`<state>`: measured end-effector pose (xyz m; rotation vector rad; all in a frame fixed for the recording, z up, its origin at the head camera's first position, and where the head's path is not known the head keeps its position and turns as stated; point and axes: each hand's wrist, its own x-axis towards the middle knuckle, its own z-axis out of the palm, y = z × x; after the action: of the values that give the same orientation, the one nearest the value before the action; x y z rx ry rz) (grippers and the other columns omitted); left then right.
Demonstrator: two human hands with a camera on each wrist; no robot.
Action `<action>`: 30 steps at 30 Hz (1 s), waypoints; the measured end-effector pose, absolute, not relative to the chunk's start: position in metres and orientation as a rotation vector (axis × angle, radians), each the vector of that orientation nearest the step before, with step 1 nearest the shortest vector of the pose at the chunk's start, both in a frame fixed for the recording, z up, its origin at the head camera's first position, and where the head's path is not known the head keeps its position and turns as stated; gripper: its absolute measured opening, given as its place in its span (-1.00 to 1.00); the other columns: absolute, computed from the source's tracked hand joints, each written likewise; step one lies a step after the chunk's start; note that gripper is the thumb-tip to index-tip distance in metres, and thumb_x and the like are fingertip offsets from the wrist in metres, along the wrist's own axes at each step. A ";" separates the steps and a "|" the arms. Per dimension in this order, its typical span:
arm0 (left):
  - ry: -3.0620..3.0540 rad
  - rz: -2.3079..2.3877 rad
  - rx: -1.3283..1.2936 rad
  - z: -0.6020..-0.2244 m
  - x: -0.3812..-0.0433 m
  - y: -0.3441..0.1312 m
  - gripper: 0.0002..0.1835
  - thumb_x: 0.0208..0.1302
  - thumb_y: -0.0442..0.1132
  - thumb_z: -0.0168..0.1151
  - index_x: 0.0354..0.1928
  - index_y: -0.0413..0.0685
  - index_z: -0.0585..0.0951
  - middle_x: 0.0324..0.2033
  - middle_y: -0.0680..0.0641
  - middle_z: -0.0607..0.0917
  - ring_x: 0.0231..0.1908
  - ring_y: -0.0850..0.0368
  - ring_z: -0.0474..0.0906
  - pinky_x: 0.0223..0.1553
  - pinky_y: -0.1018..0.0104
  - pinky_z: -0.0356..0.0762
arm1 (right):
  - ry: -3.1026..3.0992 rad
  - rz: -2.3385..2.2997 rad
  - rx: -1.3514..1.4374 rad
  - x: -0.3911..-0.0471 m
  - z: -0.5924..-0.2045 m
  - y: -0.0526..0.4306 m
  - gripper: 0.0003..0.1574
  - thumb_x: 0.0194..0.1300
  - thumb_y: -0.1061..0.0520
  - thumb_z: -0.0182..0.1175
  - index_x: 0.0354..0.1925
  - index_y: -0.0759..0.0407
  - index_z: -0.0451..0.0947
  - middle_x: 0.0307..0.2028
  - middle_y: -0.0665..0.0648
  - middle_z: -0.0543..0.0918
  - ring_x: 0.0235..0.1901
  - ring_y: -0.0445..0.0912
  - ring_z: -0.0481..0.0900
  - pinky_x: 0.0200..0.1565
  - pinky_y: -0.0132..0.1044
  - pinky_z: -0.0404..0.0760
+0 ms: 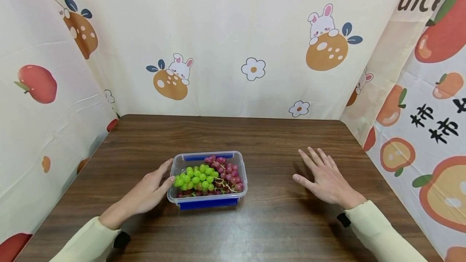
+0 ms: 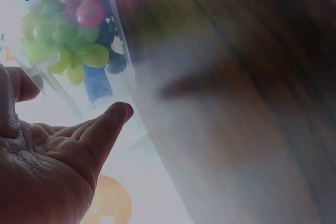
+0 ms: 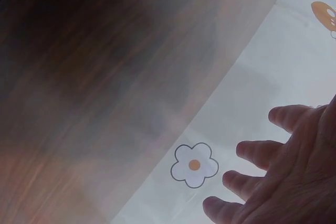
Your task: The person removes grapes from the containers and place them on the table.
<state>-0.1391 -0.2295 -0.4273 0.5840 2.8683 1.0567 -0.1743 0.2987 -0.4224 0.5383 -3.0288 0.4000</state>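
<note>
A clear plastic food container (image 1: 243,181) with blue clips sits left of centre on the table. Inside it, a bunch of green grapes (image 1: 196,178) lies beside and over red grapes (image 1: 233,173). My left hand (image 1: 147,191) is at the container's left end, thumb at the near part of the rim and fingers toward the far corner. In the left wrist view, the thumb and fingers (image 2: 107,135) are spread apart at the container's end, and darker grapes (image 2: 115,62) show through the wall. My right hand (image 1: 325,181) holds nothing, its fingers spread over the table's right side.
The brown wooden table (image 1: 269,221) has its far edge against a printed curtain (image 1: 225,31). More printed cloth (image 1: 433,104) hangs along the right, and another cloth panel (image 1: 54,132) closes off the left.
</note>
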 end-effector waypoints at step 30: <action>2.852 1.192 0.592 -0.428 -0.139 -0.222 -0.40 0.62 -0.29 -0.04 0.54 -0.43 0.11 0.32 -0.42 0.48 0.20 -0.22 0.56 0.19 -0.21 0.44 | -2.951 0.465 0.600 -0.172 -0.423 0.278 0.05 0.43 -0.45 0.09 0.65 -0.11 -0.01 0.60 0.25 0.05 0.54 0.33 -0.06 0.40 0.39 -0.03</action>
<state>-0.1389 -0.2223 -0.4276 0.5919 2.8523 1.1922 -0.1725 0.2779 -0.4226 0.6002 -2.9506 0.4651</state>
